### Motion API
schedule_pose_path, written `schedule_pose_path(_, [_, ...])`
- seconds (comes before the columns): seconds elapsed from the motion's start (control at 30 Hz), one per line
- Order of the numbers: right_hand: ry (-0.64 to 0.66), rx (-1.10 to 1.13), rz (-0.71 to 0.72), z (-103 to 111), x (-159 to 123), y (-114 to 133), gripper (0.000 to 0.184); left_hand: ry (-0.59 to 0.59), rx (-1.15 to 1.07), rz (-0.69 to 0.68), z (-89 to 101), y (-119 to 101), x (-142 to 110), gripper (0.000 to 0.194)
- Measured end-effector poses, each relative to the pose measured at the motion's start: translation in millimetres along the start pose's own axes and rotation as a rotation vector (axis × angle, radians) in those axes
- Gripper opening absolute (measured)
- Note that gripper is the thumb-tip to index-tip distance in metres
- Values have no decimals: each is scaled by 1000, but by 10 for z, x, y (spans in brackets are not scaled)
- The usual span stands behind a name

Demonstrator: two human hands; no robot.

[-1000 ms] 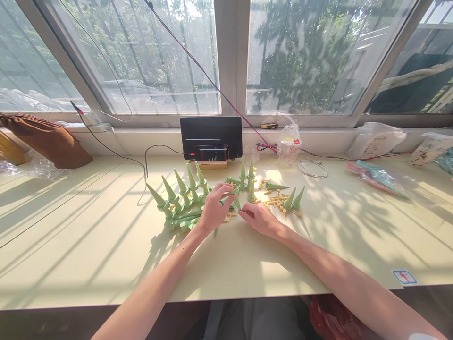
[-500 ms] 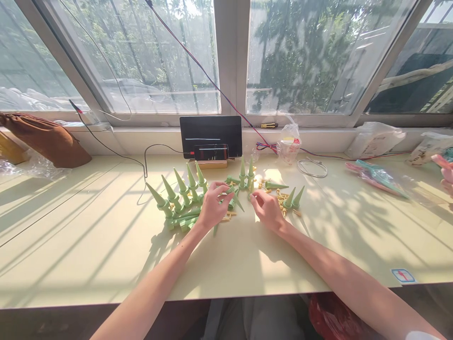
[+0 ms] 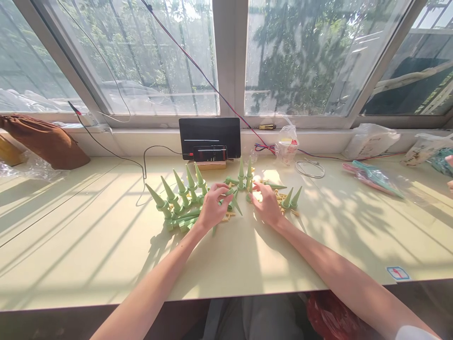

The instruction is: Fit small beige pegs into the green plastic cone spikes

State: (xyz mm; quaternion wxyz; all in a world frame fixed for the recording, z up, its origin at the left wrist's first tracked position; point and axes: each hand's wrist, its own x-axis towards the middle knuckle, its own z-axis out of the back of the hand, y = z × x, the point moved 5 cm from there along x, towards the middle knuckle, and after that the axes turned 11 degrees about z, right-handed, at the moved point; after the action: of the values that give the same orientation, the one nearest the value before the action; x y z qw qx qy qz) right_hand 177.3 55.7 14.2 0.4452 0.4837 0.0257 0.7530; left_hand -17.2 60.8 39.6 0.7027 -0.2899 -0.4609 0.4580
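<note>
My left hand (image 3: 211, 208) is closed round a green cone-shaped spike (image 3: 234, 203) whose tip points right and down. To its left, several more green spikes (image 3: 180, 191) stand in a row, with others lying flat below them. My right hand (image 3: 267, 204) rests over a scatter of small yellow pegs (image 3: 279, 196), fingers curled down onto them; what it holds is hidden. Upright green spikes (image 3: 245, 173) stand just beyond both hands, and two more spikes (image 3: 292, 198) lean right of my right hand.
A dark tablet and a phone (image 3: 209, 152) stand on a wooden holder at the back by the windowsill. A plastic bag with a cup (image 3: 287, 143), a coiled cable (image 3: 310, 168), packets (image 3: 371, 175) and a brown bag (image 3: 42, 140) lie around. Another person's fingers (image 3: 449, 171) show at the far right.
My right hand has moved up and away from me, from beside the left hand to the yellow pegs. The left hand keeps its spike almost still.
</note>
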Motion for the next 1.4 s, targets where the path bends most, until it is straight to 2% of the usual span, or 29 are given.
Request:
schedule_pose_path(0.4, [57,56,12,-45,40,-16,21,5,45,-16,-23,-56,-19,19])
schedule_pose_path(0.9, [67,44,55,-34,-18,69,17,-18,196,-187,-117,-199,-124,10])
schedule_pose_path(1.17, [124,50,57,-60,59,85,12,-93,85,-59,-65,-176,-118,17])
schedule_pose_path(1.3, [109,83,58,-151,190,38,15,-154,-4,-9,-42,-125,-98,16])
schedule_pose_path(1.4, [129,101,65,-276,259,7,19,-156,-40,13,-40,-99,-87,15])
